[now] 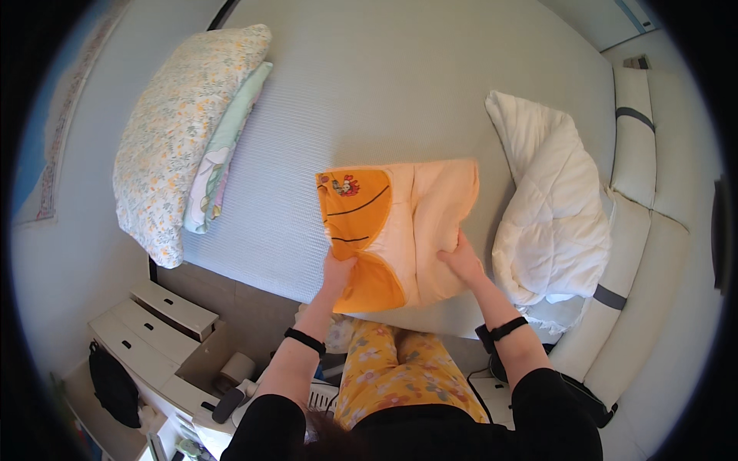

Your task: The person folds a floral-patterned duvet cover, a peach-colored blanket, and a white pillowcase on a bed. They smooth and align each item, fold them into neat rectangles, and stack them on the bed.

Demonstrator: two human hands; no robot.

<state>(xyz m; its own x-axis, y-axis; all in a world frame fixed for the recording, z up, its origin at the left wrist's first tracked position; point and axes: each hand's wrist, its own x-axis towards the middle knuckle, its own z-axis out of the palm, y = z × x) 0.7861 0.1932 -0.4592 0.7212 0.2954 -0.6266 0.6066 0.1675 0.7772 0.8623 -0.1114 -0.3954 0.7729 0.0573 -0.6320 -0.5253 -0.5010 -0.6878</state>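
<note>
Before me, above the near part of the mattress, a folded orange and peach quilted cloth is held in both hands. Its left side is bright orange with dark curved lines and a small printed figure. My left hand grips the orange edge, thumb on top. On the other side, my right hand grips the peach edge, thumb also on top and fingers hidden beneath. The cloth's far right corner bulges a little. Whether its underside rests on the mattress I cannot tell.
A floral pillow and a folded green printed cloth lie at the left. To the right, a crumpled white quilt lies beside the padded headboard. White drawers stand at the lower left, one pulled out.
</note>
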